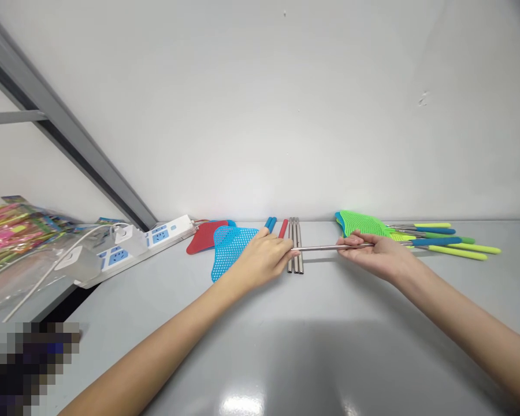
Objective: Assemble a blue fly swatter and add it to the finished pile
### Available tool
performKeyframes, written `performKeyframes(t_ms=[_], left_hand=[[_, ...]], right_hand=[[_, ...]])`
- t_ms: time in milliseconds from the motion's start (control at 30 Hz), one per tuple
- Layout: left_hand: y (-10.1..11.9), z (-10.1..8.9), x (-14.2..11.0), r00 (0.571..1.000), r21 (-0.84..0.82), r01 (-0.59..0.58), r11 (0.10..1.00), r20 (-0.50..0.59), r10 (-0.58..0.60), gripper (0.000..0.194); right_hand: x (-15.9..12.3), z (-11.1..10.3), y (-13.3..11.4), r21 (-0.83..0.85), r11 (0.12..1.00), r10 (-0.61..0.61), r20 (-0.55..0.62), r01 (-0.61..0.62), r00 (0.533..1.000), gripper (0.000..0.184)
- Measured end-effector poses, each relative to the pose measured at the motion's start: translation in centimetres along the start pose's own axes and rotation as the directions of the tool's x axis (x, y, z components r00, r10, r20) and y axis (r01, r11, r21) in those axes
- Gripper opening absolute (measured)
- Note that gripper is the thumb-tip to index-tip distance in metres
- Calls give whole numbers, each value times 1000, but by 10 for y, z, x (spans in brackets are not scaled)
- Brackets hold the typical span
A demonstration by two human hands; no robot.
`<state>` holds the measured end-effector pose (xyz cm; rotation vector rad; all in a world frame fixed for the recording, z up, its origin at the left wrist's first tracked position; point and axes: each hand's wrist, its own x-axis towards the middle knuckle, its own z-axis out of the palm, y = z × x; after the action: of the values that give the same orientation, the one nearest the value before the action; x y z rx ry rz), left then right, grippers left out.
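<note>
A thin metal rod with a blue grip runs level between my hands, above the table. My left hand is closed around the rod's left end. Just left of it is a blue perforated fly swatter head, and my fingers hide where head and rod meet. Farther right, my right hand is palm up, its fingers closed on the rod. Behind and below the rod lie several loose metal tubes, side by side. Near my left hand are blue grips and a red grip.
A red swatter head lies at the left. On the right is a pile of fly swatters with green heads and yellow, blue and green handles. A white power strip with plugs and plastic-wrapped goods occupy the far left. A wall stands behind.
</note>
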<state>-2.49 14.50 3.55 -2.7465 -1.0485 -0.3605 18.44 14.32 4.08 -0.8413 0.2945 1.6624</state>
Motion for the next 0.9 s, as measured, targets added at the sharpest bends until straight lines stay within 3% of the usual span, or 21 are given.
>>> performKeyframes(t_ms=[167,400,600,733,900], left_hand=[[11,-12,2,998,-33,35,999,51,-34,31],[29,-25,-3,988,-83,108,991,122,-97,36],[25,-24,14,967,-262,218,940,189,-171,39],[23,-17,28,935,-528,328,783,300,-189,38],[27,-6,37,883,-806,451,383,466,-61,37]], right_hand=[[-8,-3,3,125,980,-165,84,154,983,25],[-6,-12,10,95,985,-159,144,146,977,29],[-9,-10,-2,105,951,-307,212,291,928,32],[-13,-6,-11,122,911,-413,276,395,868,37],[-20,-3,-17,111,845,-525,350,522,776,39]])
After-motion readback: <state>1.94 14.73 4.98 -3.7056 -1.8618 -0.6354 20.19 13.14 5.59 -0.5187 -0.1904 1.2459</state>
